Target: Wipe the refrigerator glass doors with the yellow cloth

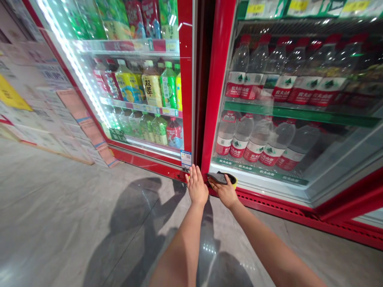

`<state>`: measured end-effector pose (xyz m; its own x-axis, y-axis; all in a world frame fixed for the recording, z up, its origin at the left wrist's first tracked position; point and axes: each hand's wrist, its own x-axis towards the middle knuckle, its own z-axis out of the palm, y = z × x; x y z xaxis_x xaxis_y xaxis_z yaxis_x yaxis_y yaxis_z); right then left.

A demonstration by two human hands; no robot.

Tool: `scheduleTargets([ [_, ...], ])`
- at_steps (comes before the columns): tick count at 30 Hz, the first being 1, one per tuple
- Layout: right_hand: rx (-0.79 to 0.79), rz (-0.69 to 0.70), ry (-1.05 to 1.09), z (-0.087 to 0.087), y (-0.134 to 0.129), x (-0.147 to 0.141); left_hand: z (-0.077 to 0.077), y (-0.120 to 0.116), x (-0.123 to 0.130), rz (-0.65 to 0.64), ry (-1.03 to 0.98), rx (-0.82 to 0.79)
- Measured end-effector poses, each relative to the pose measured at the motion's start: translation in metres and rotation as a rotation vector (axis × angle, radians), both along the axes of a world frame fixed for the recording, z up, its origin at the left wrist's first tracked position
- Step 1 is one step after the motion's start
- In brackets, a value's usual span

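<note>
My left hand (pixel 197 187) is stretched out, fingers extended, against the lower corner of the left red-framed drinks cooler (pixel 187 131). A small bit of yellow shows beside its fingers; what that belongs to is hidden. My right hand (pixel 226 192) grips a flat dark grey and black pad with a yellow edge (pixel 219 177). The pad lies by the bottom left corner of the right cooler (pixel 209 131), just below the lowest row of water bottles (pixel 239 139). Its exact kind is unclear.
Shelves of bottled drinks (pixel 152 85) fill the left cooler behind glass. More red-labelled water bottles (pixel 278 85) stand on the right cooler's upper shelf. Stacked cartons (pixel 54 107) line the left side. Grey floor (pixel 74 207) lies below, with shadows across it.
</note>
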<state>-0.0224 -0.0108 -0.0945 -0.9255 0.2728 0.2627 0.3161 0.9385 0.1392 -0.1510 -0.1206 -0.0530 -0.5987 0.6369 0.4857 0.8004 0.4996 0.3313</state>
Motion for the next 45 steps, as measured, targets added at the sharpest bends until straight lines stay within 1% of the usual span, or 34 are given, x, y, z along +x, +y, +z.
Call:
scheduleTargets([
  [2,0.0,0.021,-0.011,0.002,0.0,-0.007,-0.003,-0.001,0.001,-0.005,0.007,-0.014],
  [3,0.0,0.021,-0.012,0.0,0.001,-0.005,-0.004,-0.002,0.002,-0.014,0.014,-0.021],
  [7,0.008,-0.009,-0.001,-0.009,0.007,0.021,-0.007,-0.001,0.005,-0.065,0.03,-0.048],
  [9,0.013,-0.001,-0.005,-0.004,0.009,0.027,-0.008,-0.001,0.004,-0.064,0.025,-0.049],
  [10,0.015,0.017,-0.013,0.004,0.009,0.025,-0.009,-0.001,0.003,-0.049,0.015,-0.043],
  [11,0.017,0.043,-0.018,0.015,0.01,0.021,-0.011,-0.001,0.002,-0.03,0.002,-0.036],
  [13,0.023,0.073,0.01,0.045,0.009,0.009,-0.013,0.0,0.001,-0.005,-0.031,-0.022],
  [15,0.029,0.02,0.096,0.075,0.006,-0.003,-0.014,0.001,0.002,-0.008,-0.058,-0.015],
  [16,0.034,-0.034,0.151,0.085,0.004,-0.006,-0.013,0.002,0.003,-0.014,-0.068,-0.015],
  [17,0.035,-0.09,0.2,0.09,0.002,-0.009,-0.013,0.003,0.004,-0.019,-0.076,-0.018],
  [18,0.032,-0.131,0.229,0.09,-0.001,-0.01,-0.012,0.004,0.006,-0.02,-0.083,-0.021],
  [19,0.025,-0.143,0.229,0.085,-0.004,-0.009,-0.01,0.005,0.007,-0.017,-0.088,-0.025],
  [20,0.018,-0.118,0.195,0.076,-0.006,-0.009,-0.01,0.005,0.008,-0.013,-0.092,-0.027],
  [22,0.009,-0.01,0.077,0.056,-0.007,-0.006,-0.008,0.005,0.009,-0.009,-0.09,-0.021],
  [23,0.011,0.044,0.022,0.049,-0.005,-0.005,-0.008,0.005,0.009,-0.008,-0.086,-0.012],
  [24,0.015,0.084,-0.013,0.047,-0.003,-0.005,-0.008,0.005,0.009,-0.008,-0.08,-0.001],
  [25,0.02,0.107,-0.029,0.05,0.0,-0.005,-0.007,0.005,0.008,-0.007,-0.073,0.011],
  [26,0.025,0.112,-0.019,0.058,0.004,-0.005,-0.007,0.004,0.007,-0.005,-0.067,0.023],
  [28,0.047,0.072,0.065,0.087,0.01,-0.008,-0.005,0.005,0.005,-0.007,-0.06,0.044],
  [30,0.087,-0.035,0.217,0.118,0.012,-0.011,-0.003,0.008,0.004,-0.019,-0.058,0.063],
  [31,0.106,-0.094,0.291,0.129,0.012,-0.013,-0.003,0.01,0.004,-0.029,-0.059,0.071],
  [32,0.119,-0.137,0.346,0.135,0.01,-0.014,-0.002,0.011,0.005,-0.039,-0.06,0.076],
  [33,0.122,-0.155,0.369,0.136,0.009,-0.015,-0.002,0.013,0.006,-0.047,-0.062,0.079],
  [34,0.117,-0.145,0.365,0.133,0.007,-0.015,-0.002,0.014,0.007,-0.053,-0.064,0.079],
  [37,0.088,-0.018,0.256,0.116,0.005,-0.009,-0.004,0.015,0.01,-0.07,-0.07,0.069],
  [38,0.084,0.026,0.212,0.114,0.006,-0.006,-0.004,0.015,0.01,-0.074,-0.07,0.064],
  [39,0.082,0.059,0.176,0.117,0.008,-0.004,-0.003,0.015,0.01,-0.078,-0.069,0.06],
  [40,0.084,0.077,0.155,0.123,0.011,-0.003,-0.003,0.015,0.01,-0.081,-0.066,0.057],
  [42,0.102,0.053,0.175,0.145,0.014,-0.003,0.001,0.018,0.01,-0.079,-0.06,0.066],
  [44,0.135,-0.032,0.271,0.169,0.015,-0.006,0.005,0.022,0.012,-0.079,-0.051,0.087],
  [45,0.155,-0.08,0.328,0.177,0.014,-0.007,0.007,0.024,0.014,-0.082,-0.048,0.098],
])
